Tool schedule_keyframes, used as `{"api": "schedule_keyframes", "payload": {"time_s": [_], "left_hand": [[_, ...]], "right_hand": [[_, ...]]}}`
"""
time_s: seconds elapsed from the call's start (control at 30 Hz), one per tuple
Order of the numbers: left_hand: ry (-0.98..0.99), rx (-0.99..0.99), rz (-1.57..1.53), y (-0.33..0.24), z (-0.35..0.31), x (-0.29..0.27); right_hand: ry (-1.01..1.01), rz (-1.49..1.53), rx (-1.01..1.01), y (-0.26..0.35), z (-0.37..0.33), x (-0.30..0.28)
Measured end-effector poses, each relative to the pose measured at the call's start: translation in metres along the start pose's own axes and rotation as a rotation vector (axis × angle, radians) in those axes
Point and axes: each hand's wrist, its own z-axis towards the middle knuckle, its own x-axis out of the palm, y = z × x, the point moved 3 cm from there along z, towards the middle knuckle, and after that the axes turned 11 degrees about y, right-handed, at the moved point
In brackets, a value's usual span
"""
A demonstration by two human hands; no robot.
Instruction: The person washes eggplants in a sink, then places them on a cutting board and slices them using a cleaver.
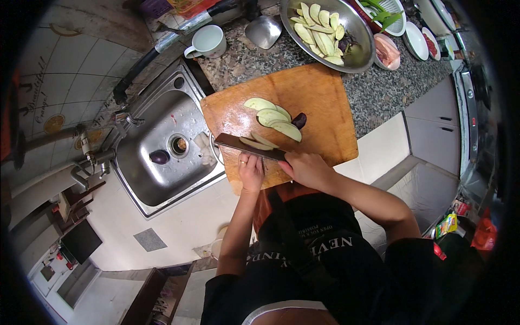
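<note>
My right hand is closed round the handle of a cleaver, whose broad blade lies across the wooden cutting board. At the near side of the blade, my left hand, with a ring on one finger, has its fingers curled; what they hold is hidden. Against the blade's far side rest freshly cut pale eggplant slices. Farther up the board lies a loose group of eggplant slices, with a dark purple eggplant end beside it.
A steel sink adjoins the board at left, with an eggplant piece inside. Behind the board stand a steel bowl of eggplant slices, a ladle and a white mug. A bowl of raw meat sits at far right.
</note>
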Motion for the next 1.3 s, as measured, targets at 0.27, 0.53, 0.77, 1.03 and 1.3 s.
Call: {"api": "schedule_keyframes", "payload": {"time_s": [0.27,0.53,0.77,1.03,1.3], "left_hand": [[-0.055,0.034,-0.026,0.001,0.005,-0.004],[-0.099,0.057,-0.056,-0.01,0.007,-0.007],[-0.058,0.046,-0.031,-0.002,0.005,-0.004],[-0.059,0.07,-0.05,-0.006,0.007,-0.008],[-0.096,0.058,-0.053,-0.007,0.009,-0.009]], "right_hand": [[0.003,0.04,0.031,0.004,-0.021,-0.038],[0.294,-0.025,0.257,-0.007,-0.068,-0.046],[0.197,-0.022,0.136,-0.009,-0.038,-0.03],[0.39,-0.075,0.25,-0.019,-0.047,-0.037],[0.191,-0.028,0.04,-0.002,-0.001,-0.006]]}}
